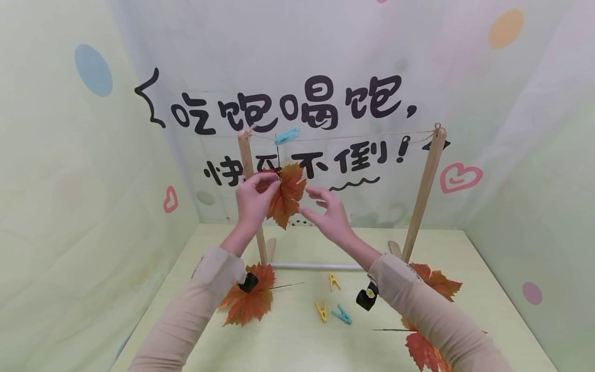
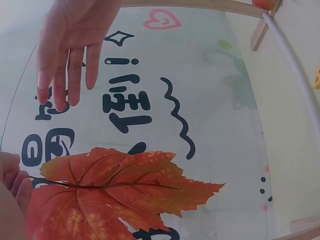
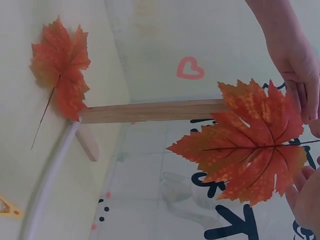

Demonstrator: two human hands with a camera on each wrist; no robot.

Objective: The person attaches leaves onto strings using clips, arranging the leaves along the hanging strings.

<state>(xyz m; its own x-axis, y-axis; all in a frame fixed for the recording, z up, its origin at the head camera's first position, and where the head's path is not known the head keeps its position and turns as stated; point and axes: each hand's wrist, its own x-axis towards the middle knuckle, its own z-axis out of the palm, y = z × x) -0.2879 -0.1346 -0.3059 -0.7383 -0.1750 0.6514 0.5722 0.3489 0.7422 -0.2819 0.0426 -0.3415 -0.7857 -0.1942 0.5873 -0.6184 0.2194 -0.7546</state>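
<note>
An orange-red artificial maple leaf (image 1: pixel 289 192) hangs by its dark stem from a blue clothespin (image 1: pixel 287 136) on the string. My left hand (image 1: pixel 253 199) pinches the stem just above the leaf, and the left wrist view shows its fingertips (image 2: pixel 21 187) there. To the right of the leaf is my right hand (image 1: pixel 331 216), its fingers loosely bent and holding nothing. In the right wrist view the leaf (image 3: pixel 245 145) spreads with its tip pointing left, and the right fingers (image 3: pixel 300 187) are close by its edge.
The string (image 1: pixel 353 137) runs between two wooden posts (image 1: pixel 424 196), joined low down by a white rod (image 1: pixel 321 266). On the table (image 1: pixel 297 346) lie two yellow clothespins (image 1: pixel 321 311), a blue clothespin (image 1: pixel 342 314), a maple leaf (image 1: pixel 253 305) at left and more leaves (image 1: pixel 425 351) at right, partly under my sleeve.
</note>
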